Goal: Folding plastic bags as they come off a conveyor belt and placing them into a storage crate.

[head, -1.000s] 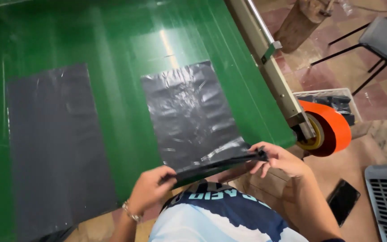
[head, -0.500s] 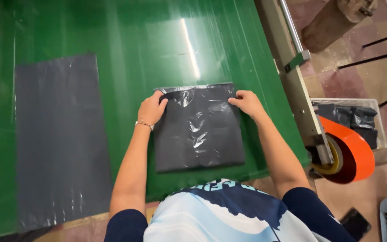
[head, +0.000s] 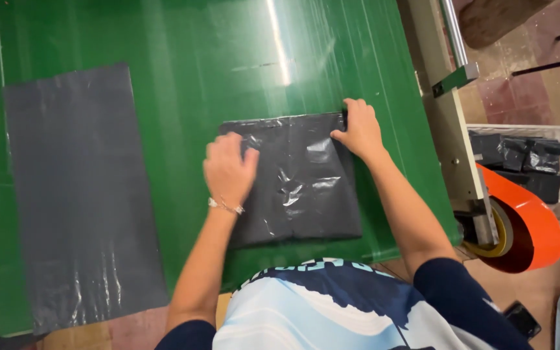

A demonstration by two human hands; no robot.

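Since half a sec ago the left hand [head: 230, 167] slid from the top-left corner down onto the folded dark plastic bag [head: 299, 185], now lying flat w/ fingers loosely together, pressing its left part. Right hand [head: 358, 129] rests flat on the bag's top-right corner, fingers together, bag under both palms on the green table [head: 163, 52]. Well left of the left hand lies an unfolded grey bag [head: 79, 194]; right of the right hand, an orange roll [head: 533, 227] and a white bin of folded bags [head: 520, 159].

folded black plastic bag [head: 299, 188], flat, crinkled, on green surface [head: 163, 39]
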